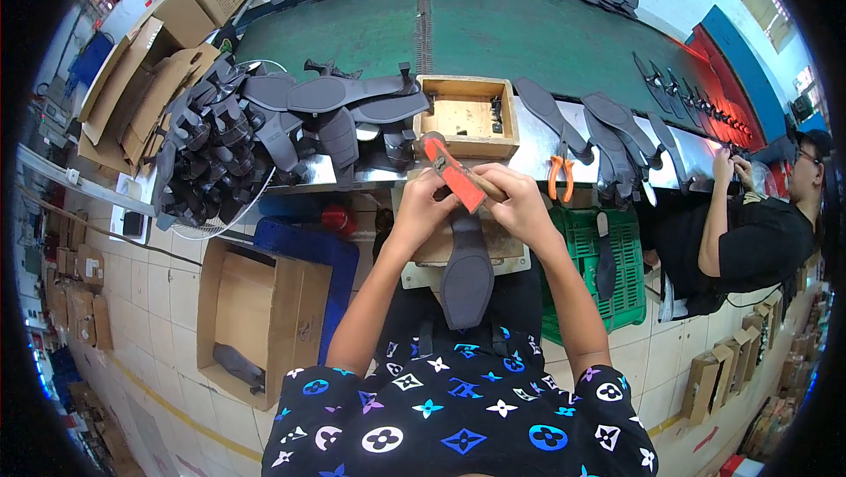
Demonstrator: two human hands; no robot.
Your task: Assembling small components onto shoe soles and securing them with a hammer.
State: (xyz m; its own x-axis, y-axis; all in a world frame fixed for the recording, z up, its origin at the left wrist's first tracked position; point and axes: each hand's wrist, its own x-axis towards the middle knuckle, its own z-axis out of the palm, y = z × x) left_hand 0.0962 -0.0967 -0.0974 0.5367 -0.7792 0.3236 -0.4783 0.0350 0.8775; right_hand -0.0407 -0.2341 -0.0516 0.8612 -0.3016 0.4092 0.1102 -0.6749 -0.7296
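Observation:
My right hand (522,202) is closed round the wooden handle of a hammer (451,172), whose red head is tilted over the work stand. Close to the hammer head is my left hand (423,210), its fingers curled together; what they pinch is hidden. Below both hands a dark grey shoe (467,281) lies sole up, toe towards me and heel end under the hammer. Part of the stand (515,258) shows beneath it. Just beyond the hands, a shallow wooden box (463,113) holds a few small dark pieces.
Dark shoes (220,129) fill a wire basket at left. Orange-handled pliers (560,177) lie on the bench right of the box, near more shoes (617,125). A green conveyor (352,32) runs behind. A cardboard box (264,318) and green crate (630,252) flank me. A co-worker (749,230) sits right.

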